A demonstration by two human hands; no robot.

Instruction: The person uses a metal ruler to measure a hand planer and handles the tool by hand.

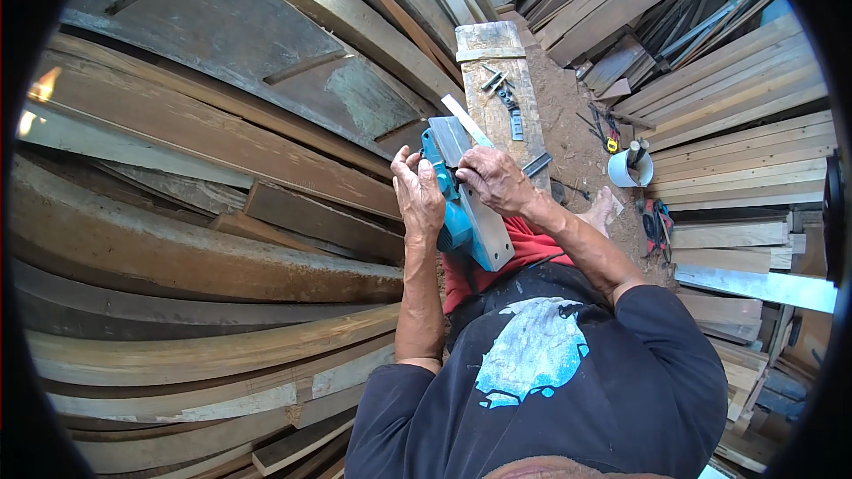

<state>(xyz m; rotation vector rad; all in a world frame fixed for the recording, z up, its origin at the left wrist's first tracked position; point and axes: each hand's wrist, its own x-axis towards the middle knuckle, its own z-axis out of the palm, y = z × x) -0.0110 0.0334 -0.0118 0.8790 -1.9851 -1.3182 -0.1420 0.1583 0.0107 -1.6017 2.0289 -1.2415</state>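
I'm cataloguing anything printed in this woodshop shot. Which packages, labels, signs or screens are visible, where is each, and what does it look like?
No packages, signs or screens show.
Shirt print: on the person's dark shirt front, bottom centre; an irregular pale blue and white patch.
The teal power planer, held base-up between left hand and right hand, shows no readable label.

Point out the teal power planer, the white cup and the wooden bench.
teal power planer (454,229): head view, on its teal body.
white cup (627,170): head view, on its side wall.
wooden bench (493,105): head view, on bare top.
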